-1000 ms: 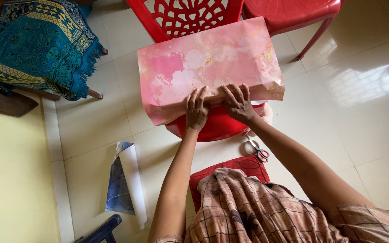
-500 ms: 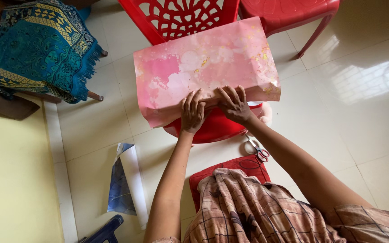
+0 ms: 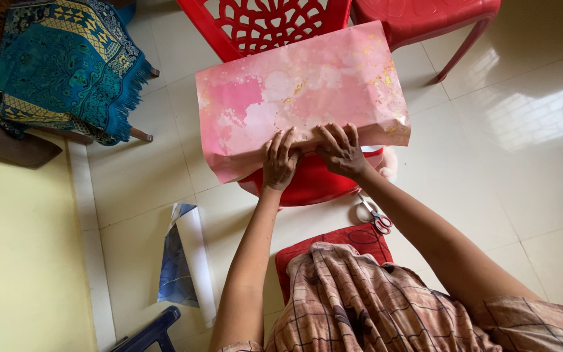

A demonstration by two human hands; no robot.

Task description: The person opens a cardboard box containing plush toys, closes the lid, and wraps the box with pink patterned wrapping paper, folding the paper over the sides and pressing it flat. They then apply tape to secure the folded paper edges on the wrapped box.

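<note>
1. A box wrapped in pink marbled gift paper (image 3: 301, 91) with gold flecks lies on the seat of a red plastic chair (image 3: 311, 186), its long side running across the view.
2. The left hand (image 3: 279, 161) lies palm down on the near edge of the package, fingers slightly spread and curled over the paper fold, pressing it flat rather than pinching it.
3. The right hand (image 3: 341, 151) lies just beside the left, also palm down, fingers spread and flattened on the same near edge; the two hands nearly touch at the fingertips.
4. The paper overhangs the box at the left end, where a loose flap hangs down past the chair seat.
5. A pair of scissors (image 3: 374, 216) with red-and-grey handles lies on the tiled floor (image 3: 529, 163), near the right forearm and apart from the package.
6. A partly rolled sheet of blue wrapping paper (image 3: 180, 261) lies on the floor to the left of the left arm.
7. A second red chair (image 3: 425, 16) stands beyond the package to the right.
8. A teal patterned cloth (image 3: 66, 65) with a fringe is draped over a seat at upper left.
</note>
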